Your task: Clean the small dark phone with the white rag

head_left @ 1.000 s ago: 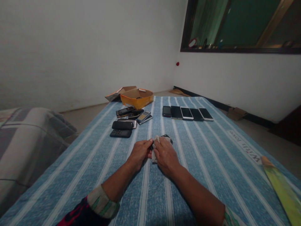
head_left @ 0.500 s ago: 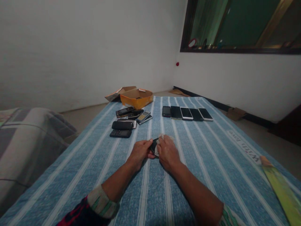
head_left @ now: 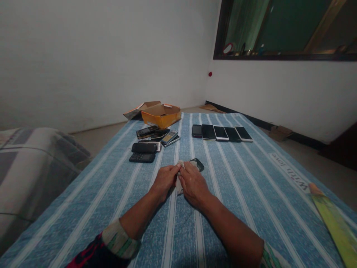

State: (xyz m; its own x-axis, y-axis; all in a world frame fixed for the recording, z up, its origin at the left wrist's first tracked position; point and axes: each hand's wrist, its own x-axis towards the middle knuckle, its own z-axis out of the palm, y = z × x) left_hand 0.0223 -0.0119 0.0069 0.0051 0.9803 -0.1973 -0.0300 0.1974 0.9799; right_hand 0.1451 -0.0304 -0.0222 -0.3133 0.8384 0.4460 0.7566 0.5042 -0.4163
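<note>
A dark mobile phone [head_left: 199, 165] sticks out past the fingers of my right hand [head_left: 193, 185]; the rest of it is covered by the hands and a cloth. My left hand [head_left: 164, 181] is closed at the phone's near-left end, its thumb up against the right fingers. The pale, crumpled cloth [head_left: 179, 187] hangs below my right hand, which is closed on it and presses it over the phone. Both hands are close together above the striped blue bedcover [head_left: 156, 227].
At the left lies a loose group of older phones, a black keypad phone [head_left: 142, 158] nearest. Behind them stands an open orange cardboard box [head_left: 162, 120]. Several phones, one with a white frame [head_left: 221, 133], form a row at the right. A yellow-green strip [head_left: 334, 227] lies at the right edge.
The right hand has slid left with the cloth towards the left hand. The phone has turned, and its end now shows at the right of the fingers.
</note>
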